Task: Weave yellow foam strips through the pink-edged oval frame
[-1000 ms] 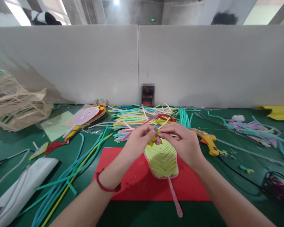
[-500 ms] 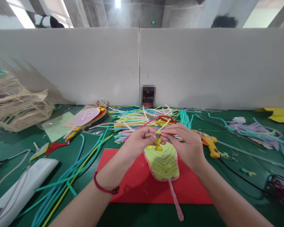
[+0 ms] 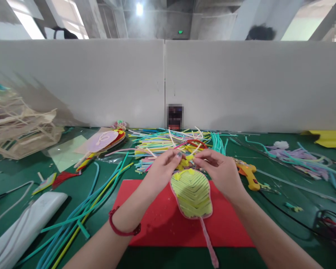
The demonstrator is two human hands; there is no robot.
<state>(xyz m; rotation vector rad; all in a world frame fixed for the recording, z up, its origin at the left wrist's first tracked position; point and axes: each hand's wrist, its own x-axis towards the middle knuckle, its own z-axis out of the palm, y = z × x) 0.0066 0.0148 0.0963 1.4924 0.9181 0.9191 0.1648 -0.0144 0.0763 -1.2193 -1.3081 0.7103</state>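
Note:
My left hand (image 3: 168,166) and my right hand (image 3: 220,172) meet above a fan-shaped craft piece. Between their fingertips is a small yellow pipe-cleaner piece (image 3: 187,162), which both hands pinch from either side. Its exact shape is partly covered by the fingers. Below lies the leaf-like fan (image 3: 192,194), with yellow-green chevron rows, a pink outline and a pink stem (image 3: 208,243) pointing toward me. The fan rests on a red sheet (image 3: 154,220), its stem reaching past the sheet's front edge. Small yellow bits sit on the fan's upper end.
A heap of coloured pipe cleaners (image 3: 156,144) lies behind my hands. To the right is a yellow glue gun (image 3: 249,175) with a black cord. Teal and blue strands (image 3: 81,209), a white power strip (image 3: 30,224) and a lilac round fan (image 3: 105,141) are at left.
The yellow piece has turned from hanging upright to lying more sideways and bunched between my fingers. My right hand's fingers have drawn slightly to the right, and the fan's top shows more.

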